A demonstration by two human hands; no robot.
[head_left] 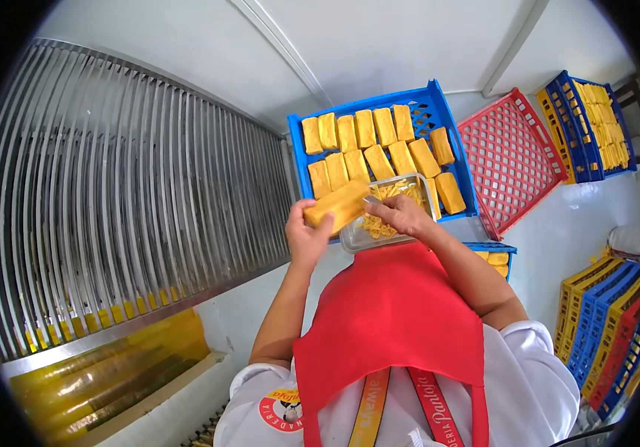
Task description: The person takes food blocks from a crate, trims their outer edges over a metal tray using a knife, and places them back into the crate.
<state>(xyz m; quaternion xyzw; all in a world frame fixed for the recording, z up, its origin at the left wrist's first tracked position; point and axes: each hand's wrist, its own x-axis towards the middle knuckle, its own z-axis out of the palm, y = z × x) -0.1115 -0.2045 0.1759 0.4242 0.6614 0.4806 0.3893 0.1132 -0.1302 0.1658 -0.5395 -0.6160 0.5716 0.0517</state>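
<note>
My left hand [311, 232] is closed around a yellow, loaf-shaped block [341, 205] that looks like cheese, tilted above the front of a blue crate [460, 141]. In my right hand [402, 214] is a small knife, whose short metal blade [371, 199] meets the block's right end; its handle is hidden in my fingers. Beneath both hands sits a clear plastic tub [357, 240] with yellow trimmings [379, 226] in it. Several similar yellow blocks [365, 128] lie in rows inside the blue crate, behind and beside the tub.
A slatted metal rack [149, 179] stands close on my left. To the right of the blue crate leans a red crate [510, 160]. Farther right are a blue crate of yellow pieces [599, 127] and a stack of coloured crates [607, 328]. Another block-filled crate [512, 262] sits lower.
</note>
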